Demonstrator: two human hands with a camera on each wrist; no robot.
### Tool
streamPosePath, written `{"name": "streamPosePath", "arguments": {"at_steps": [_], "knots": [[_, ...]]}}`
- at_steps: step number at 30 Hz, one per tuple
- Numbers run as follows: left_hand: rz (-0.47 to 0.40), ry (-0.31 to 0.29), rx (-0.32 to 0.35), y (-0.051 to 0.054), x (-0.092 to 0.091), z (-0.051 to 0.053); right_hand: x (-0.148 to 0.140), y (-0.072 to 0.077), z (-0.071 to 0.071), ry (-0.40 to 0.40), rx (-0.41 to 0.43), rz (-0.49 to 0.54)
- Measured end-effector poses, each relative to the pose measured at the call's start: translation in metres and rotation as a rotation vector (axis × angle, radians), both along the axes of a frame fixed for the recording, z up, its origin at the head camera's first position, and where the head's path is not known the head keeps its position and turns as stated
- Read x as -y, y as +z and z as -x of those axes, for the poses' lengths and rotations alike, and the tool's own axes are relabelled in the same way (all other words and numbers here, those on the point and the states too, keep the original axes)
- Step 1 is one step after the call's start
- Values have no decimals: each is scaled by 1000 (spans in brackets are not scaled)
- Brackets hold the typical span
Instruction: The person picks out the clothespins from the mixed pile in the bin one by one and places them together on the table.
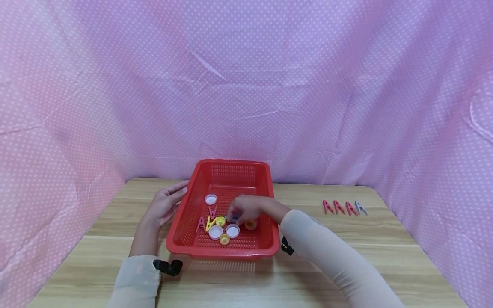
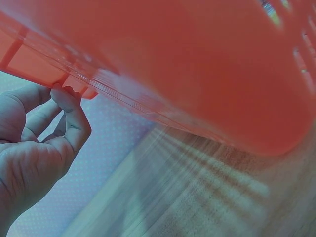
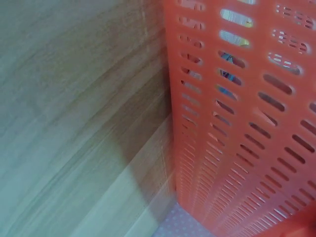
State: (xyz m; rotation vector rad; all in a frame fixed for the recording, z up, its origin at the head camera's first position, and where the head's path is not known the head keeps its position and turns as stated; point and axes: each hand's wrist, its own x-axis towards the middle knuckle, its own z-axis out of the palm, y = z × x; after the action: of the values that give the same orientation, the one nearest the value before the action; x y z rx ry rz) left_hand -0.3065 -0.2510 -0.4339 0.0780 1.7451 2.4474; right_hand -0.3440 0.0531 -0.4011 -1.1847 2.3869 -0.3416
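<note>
A red plastic basket with slotted walls stands on the table, tipped toward the camera. My left hand holds its left rim; in the left wrist view the left hand has thumb and fingertips at the rim. Inside the basket, my right hand reaches down with bent fingers and pinches a small blue-grey clothespin, partly hidden by the fingers. Around it lie white round caps, yellow caps, pink clothespins and a yellow clothespin. The right wrist view shows only the basket wall and table.
On the right of the wooden table, several clothespins stand in a row: red ones and a grey one at the end. A pink dotted curtain hangs behind and at both sides.
</note>
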Motion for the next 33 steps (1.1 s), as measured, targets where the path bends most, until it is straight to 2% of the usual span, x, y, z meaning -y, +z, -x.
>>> {"name": "streamPosePath", "arguments": {"at_steps": [8, 12, 22, 33], "knots": [[5, -5, 1, -1, 0, 0, 1, 0, 0, -49, 64, 42], [13, 1, 6, -1, 0, 0, 2, 0, -1, -48, 92, 43], [15, 10, 1, 0, 0, -1, 4, 1, -3, -7, 91, 6], [24, 11, 6, 1, 0, 0, 4, -1, -3, -22, 37, 20]]}}
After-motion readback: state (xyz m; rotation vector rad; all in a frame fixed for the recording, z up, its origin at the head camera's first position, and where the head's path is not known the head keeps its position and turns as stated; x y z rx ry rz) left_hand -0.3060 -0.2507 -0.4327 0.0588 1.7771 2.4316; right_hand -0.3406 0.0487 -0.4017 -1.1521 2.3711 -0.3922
